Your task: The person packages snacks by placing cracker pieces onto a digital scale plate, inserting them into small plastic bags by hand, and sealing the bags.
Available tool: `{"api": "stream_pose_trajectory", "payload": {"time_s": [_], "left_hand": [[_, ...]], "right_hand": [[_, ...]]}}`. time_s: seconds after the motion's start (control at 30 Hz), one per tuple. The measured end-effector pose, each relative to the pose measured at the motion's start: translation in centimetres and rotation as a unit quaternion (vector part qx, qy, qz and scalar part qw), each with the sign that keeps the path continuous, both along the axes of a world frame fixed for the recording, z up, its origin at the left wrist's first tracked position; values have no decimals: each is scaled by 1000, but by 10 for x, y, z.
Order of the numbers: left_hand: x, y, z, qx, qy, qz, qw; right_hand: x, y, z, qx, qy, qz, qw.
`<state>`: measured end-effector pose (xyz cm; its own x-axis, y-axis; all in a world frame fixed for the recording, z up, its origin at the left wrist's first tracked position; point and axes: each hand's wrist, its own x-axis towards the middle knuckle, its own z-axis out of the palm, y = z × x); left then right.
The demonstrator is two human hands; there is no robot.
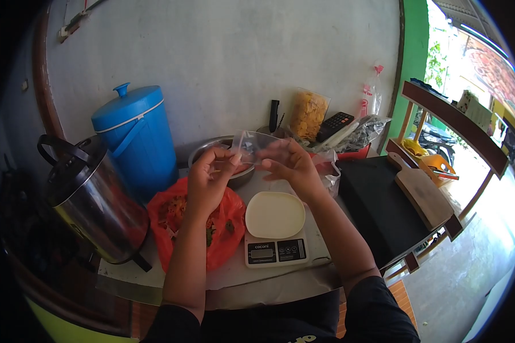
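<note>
Closely, left fingers (234, 159) pinch clear bag (249, 144).

Blue jug (136, 143), red bag (230, 233), white scale (276, 216), green doorframe (416, 68)

I read "coconi" on the kitchen scale (276, 215), beside its display. From here, its button markings, the pink print on the clear plastic packaging (370, 100) and the shirt's (269, 323) pale lettering are illegible.

Rm above scale (275, 215) is being left open; L side is being blocked by red bag (226, 246), rear by metal bowl (241, 180).
</note>
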<state>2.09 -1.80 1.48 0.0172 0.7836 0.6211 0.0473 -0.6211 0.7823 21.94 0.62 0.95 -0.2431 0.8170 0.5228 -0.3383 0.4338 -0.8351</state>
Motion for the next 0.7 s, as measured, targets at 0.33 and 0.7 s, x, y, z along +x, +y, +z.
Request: {"api": "stream_pose_trajectory", "payload": {"time_s": [0.33,0.7], "left_hand": [[-1,-3,2,-43,8,-62,997],[-35,0,8,-4,126,20,992]], "right_hand": [[1,13,-15,52,-126,-23,990],[-17,11,-25,109,-165,-77,977]]}}
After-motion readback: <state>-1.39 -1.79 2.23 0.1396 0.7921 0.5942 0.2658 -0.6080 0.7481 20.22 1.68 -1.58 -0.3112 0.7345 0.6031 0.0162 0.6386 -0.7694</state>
